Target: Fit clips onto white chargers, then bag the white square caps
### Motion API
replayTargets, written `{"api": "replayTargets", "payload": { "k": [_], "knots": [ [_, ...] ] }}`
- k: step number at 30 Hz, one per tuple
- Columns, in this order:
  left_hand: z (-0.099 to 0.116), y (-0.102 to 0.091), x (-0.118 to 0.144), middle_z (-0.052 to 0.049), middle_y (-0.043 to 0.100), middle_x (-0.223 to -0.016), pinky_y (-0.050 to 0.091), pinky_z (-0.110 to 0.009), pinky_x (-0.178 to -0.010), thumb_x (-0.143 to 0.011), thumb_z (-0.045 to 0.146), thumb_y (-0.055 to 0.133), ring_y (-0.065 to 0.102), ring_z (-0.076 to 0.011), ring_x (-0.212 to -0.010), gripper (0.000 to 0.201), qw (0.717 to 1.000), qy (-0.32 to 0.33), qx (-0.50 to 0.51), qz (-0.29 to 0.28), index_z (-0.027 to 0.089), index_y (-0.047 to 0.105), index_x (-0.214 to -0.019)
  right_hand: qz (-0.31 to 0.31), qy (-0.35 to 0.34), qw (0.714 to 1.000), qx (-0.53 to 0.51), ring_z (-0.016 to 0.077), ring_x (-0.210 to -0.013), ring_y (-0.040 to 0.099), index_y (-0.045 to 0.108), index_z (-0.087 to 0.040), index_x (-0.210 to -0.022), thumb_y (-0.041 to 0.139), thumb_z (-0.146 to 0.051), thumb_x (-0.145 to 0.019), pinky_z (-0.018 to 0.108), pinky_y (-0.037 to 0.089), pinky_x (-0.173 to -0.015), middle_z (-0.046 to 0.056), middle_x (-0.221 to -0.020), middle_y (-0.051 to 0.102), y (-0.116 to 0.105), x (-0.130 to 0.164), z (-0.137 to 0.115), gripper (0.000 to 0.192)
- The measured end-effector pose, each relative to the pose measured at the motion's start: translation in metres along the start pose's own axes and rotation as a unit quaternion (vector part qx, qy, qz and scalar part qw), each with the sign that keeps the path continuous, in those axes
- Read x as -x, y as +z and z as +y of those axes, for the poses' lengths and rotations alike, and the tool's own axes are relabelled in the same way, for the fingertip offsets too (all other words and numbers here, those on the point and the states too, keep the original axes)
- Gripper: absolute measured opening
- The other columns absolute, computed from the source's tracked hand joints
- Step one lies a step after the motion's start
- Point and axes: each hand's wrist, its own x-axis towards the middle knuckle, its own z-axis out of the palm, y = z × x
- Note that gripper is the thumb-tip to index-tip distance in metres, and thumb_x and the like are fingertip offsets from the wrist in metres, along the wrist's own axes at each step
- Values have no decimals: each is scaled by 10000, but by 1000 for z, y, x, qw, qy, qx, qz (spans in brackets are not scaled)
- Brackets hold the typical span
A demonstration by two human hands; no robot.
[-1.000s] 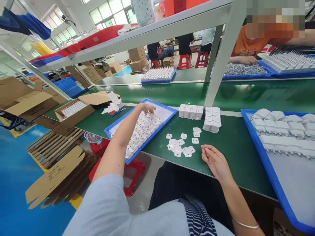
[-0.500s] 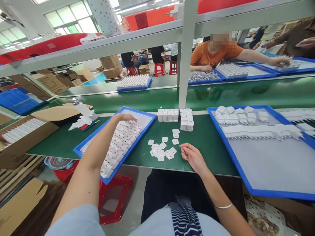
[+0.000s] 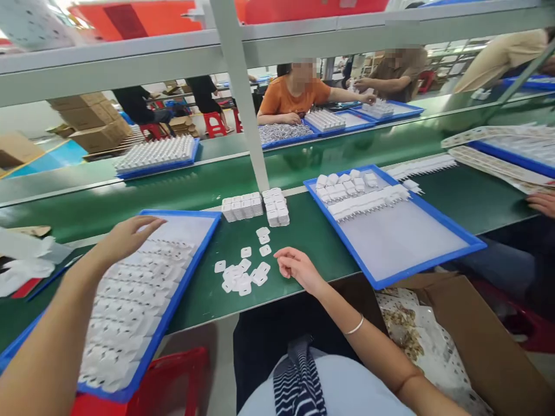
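Observation:
My left hand (image 3: 130,236) is over the upper left part of a blue-rimmed tray (image 3: 177,300), fingers stretched out and thumb apart, holding nothing I can see. Rows of white plastic housings (image 3: 136,297) with small dark metal parts fill much of that tray. Resting close to the table's front edge, my right hand (image 3: 299,268) has its fingers curled in, with nothing visible in them. Just left of it, thin white square plates (image 3: 236,277) with small slots lie scattered on the green table. Behind them stand neat stacks of similar white plates (image 3: 241,208).
A second blue-rimmed tray (image 3: 411,245) on the right holds white plug-like pieces (image 3: 368,202). An upright post (image 3: 243,86) rises behind the stacks. Across the green bench (image 3: 208,179), a person in orange (image 3: 288,95) reaches over trays. An open carton (image 3: 468,323) stands below, right.
The view has swung right, so the table shifts left in the picture. My left hand stays over the left tray, its thumb now showing apart. My right hand remains curled beside the loose plates.

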Motion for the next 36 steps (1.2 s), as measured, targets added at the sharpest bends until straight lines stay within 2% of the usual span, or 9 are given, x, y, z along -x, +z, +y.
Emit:
{"api": "replayTargets", "payload": {
  "k": [4,6,9,11,13,16,19,25,36],
  "knots": [
    [-25,27,66,136,697,-1166,336,-606,-1145,-764,593,473,597,-317,-1200,348,965,174,-87,173,472,645,-1042,11,-38,986,163,149,-717,570,681,-230,-1046,738,-359,-784,282,445,-617,15,-842,596,-15,22,-42,297],
    [-34,54,107,256,644,-1205,376,-570,-1152,-726,572,512,614,-316,-1155,385,943,229,-82,226,651,574,-1098,111,-102,945,291,206,-908,591,640,-252,-1104,739,-387,-778,323,485,-750,44,-972,615,-34,21,-75,367],
    [-37,106,147,327,626,-1163,431,-551,-1129,-696,545,529,654,-341,-1067,441,949,176,-12,260,732,539,-1095,314,-136,787,514,303,-1059,555,554,-197,-1240,731,-425,-758,439,465,-895,127,-1144,582,-71,-3,-120,562],
    [-35,142,155,241,682,-1109,476,-607,-1064,-729,556,513,665,-353,-1052,381,958,136,42,247,716,566,-1071,361,-48,675,642,404,-1212,474,468,-105,-1347,748,-442,-738,503,404,-982,229,-1300,489,-93,-25,-135,750],
    [-35,176,151,134,710,-1111,540,-581,-993,-781,528,535,676,-333,-1052,323,964,136,95,207,618,627,-1078,370,42,628,683,463,-1231,456,454,-77,-1359,742,-500,-739,537,394,-976,278,-1329,453,-106,-45,-138,804],
    [-37,214,141,9,716,-1148,581,-513,-954,-867,430,545,686,-297,-1066,289,968,177,110,140,429,672,-1127,384,84,610,688,486,-1222,459,515,-99,-1311,708,-573,-757,550,405,-943,289,-1335,450,-111,-62,-129,754],
    [-42,236,138,-36,705,-1195,580,-484,-968,-906,385,531,673,-286,-1114,307,967,234,69,77,367,659,-1184,407,98,591,689,469,-1213,469,558,-103,-1277,690,-613,-760,527,413,-928,293,-1322,461,-110,-70,-122,739],
    [-48,238,139,-28,706,-1190,528,-526,-1038,-922,322,526,651,-275,-1156,327,945,324,27,41,360,629,-1230,421,117,587,682,426,-1190,508,596,-116,-1238,751,-583,-688,480,438,-903,266,-1225,583,-115,-76,-131,738],
    [-58,255,138,-21,680,-1230,408,-582,-1140,-940,294,500,571,-271,-1256,326,948,308,70,40,355,585,-1249,366,41,609,703,339,-998,612,551,-152,-1240,706,-418,-685,388,458,-830,166,-1093,670,-126,-32,-136,635]
  ]
}}
